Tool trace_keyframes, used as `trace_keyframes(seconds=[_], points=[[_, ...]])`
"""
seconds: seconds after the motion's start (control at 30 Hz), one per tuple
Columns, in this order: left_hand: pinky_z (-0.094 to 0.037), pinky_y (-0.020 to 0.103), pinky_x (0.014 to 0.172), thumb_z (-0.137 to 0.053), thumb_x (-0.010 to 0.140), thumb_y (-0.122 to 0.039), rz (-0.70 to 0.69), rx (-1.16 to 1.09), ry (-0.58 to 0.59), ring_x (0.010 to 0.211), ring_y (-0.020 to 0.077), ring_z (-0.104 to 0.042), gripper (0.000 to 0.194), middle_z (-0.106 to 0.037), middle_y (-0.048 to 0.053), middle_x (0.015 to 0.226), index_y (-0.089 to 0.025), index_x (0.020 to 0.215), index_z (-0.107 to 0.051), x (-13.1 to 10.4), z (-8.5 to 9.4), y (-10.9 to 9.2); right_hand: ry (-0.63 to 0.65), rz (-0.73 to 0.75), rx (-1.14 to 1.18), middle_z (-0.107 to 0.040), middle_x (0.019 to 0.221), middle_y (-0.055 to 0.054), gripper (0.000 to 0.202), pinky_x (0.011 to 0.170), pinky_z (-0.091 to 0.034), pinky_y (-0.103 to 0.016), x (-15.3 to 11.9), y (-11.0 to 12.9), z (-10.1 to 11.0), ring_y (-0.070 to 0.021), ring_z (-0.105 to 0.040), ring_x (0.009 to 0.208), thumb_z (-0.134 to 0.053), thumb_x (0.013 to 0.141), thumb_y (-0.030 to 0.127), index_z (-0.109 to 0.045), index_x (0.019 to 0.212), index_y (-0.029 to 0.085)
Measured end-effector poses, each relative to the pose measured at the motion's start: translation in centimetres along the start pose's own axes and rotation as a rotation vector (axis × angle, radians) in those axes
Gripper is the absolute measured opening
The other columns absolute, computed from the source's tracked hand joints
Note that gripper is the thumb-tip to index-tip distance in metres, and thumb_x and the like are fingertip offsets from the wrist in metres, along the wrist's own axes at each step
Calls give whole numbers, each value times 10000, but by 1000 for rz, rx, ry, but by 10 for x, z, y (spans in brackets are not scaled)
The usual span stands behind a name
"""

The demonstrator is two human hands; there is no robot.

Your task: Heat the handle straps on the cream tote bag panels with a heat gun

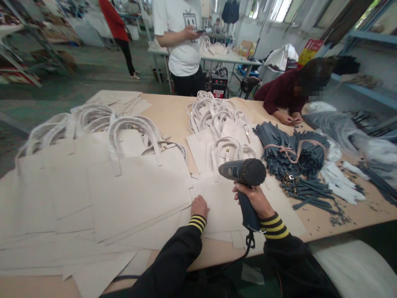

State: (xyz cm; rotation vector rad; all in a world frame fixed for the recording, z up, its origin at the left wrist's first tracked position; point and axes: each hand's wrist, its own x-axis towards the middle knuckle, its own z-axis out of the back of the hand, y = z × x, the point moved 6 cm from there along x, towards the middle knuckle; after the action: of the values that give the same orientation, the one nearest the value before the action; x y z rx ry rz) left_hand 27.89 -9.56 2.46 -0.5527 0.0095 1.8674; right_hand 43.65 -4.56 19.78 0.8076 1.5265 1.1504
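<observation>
Left hand: the left hand point(199, 206), in a black sleeve with yellow-striped cuff, lies palm down on a flat cream-white panel point(217, 207) at the near edge of the bench; its fingers are loosely curled, pressing the panel and gripping nothing.
Right hand: the right hand point(256, 199) has its fingers wrapped tight around the handle of a dark grey-blue heat gun point(245, 174); the gun's barrel points left, held just above the panel, and its black cord hangs off the near edge.
Near bags: large cream-white flat tote bags with looped handles point(133, 182) lie overlapped to the left of the hands; whether anything is inside them cannot be told.
Middle pile: smaller cream-white handbags with gold clasps point(217, 124) are heaped just beyond the gun.
Right side: a pile of dark blue-grey leather straps point(291, 153) is tied with a tan band, with white scraps beside it.
Bench: the tan-topped bench point(173, 116) carries all of this.
Far side: a person in a dark red top point(281, 93) leans over the bench's far edge; a person in a white T-shirt point(182, 37) stands behind.
Room: a workshop with grey floor and blue metal shelves point(366, 62) at the right.
</observation>
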Motion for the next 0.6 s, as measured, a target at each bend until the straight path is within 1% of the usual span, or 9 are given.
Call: trace_keyframes(seconds=[0.07, 0.13, 0.2, 0.27, 0.37, 0.43, 0.5, 0.53, 0.6], points=[[-407, 327, 864, -628, 720, -229, 2, -30, 48, 1009, 271, -540, 566, -543, 222, 1057, -6, 1182, -391, 0, -1, 0, -1, -17, -12, -611, 714, -51, 290, 412, -474, -225, 0, 2, 5, -151, -573, 533, -670, 715, 366, -589, 842, 118], [-411, 318, 859, -598, 745, -209, -1, -76, 84, 1028, 267, -543, 530, -558, 225, 1061, -6, 1185, -383, 0, -4, 1, 10, -34, -16, -615, 708, -58, 288, 411, -478, -233, 1, 2, 6, -157, -575, 532, -672, 714, 362, -589, 835, 113], [-416, 309, 842, -558, 773, -203, 9, -128, 99, 1028, 254, -551, 492, -569, 220, 1067, -18, 1188, -371, 0, -6, 4, 1, -39, -12, -618, 714, -60, 288, 413, -481, -234, 0, 2, 8, -160, -579, 538, -668, 718, 365, -588, 839, 117], [-422, 300, 815, -520, 799, -224, 34, -186, 99, 991, 235, -573, 447, -587, 197, 1049, -49, 1181, -370, 2, -8, 9, -41, -37, -15, -622, 725, -62, 286, 413, -481, -228, -4, 2, 16, -158, -582, 544, -673, 715, 368, -589, 831, 121], [-426, 286, 767, -481, 819, -255, 47, -267, 74, 890, 205, -599, 315, -619, 144, 956, -100, 1087, -426, 9, -9, 15, -155, -29, -35, -623, 721, -58, 293, 408, -480, -215, -16, 8, 43, -150, -579, 537, -701, 687, 365, -593, 814, 124], [-425, 276, 740, -470, 814, -245, 38, -307, 49, 831, 188, -596, 190, -621, 107, 874, -127, 963, -470, 16, -10, 17, -236, -23, -41, -621, 710, -52, 298, 408, -483, -210, -23, 14, 67, -146, -577, 532, -701, 681, 372, -594, 809, 125], [-422, 264, 714, -470, 793, -226, 32, -355, 34, 783, 174, -583, 84, -607, 73, 802, -153, 835, -477, 24, -10, 19, -290, -25, -37, -619, 697, -53, 296, 402, -481, -208, -27, 18, 86, -142, -573, 523, -694, 681, 378, -597, 793, 122], [-421, 257, 702, -466, 782, -218, 30, -387, 28, 762, 167, -577, 52, -596, 59, 769, -166, 779, -466, 27, -11, 20, -304, -30, -32, -620, 694, -55, 293, 398, -480, -208, -27, 19, 93, -141, -571, 517, -693, 680, 377, -599, 782, 119], [-417, 246, 673, -452, 761, -210, 23, -456, 19, 714, 157, -560, 79, -566, 36, 697, -187, 690, -426, 30, -11, 23, -307, -46, -18, -625, 697, -66, 288, 396, -481, -214, -26, 18, 100, -145, -571, 517, -693, 678, 369, -607, 771, 111]])
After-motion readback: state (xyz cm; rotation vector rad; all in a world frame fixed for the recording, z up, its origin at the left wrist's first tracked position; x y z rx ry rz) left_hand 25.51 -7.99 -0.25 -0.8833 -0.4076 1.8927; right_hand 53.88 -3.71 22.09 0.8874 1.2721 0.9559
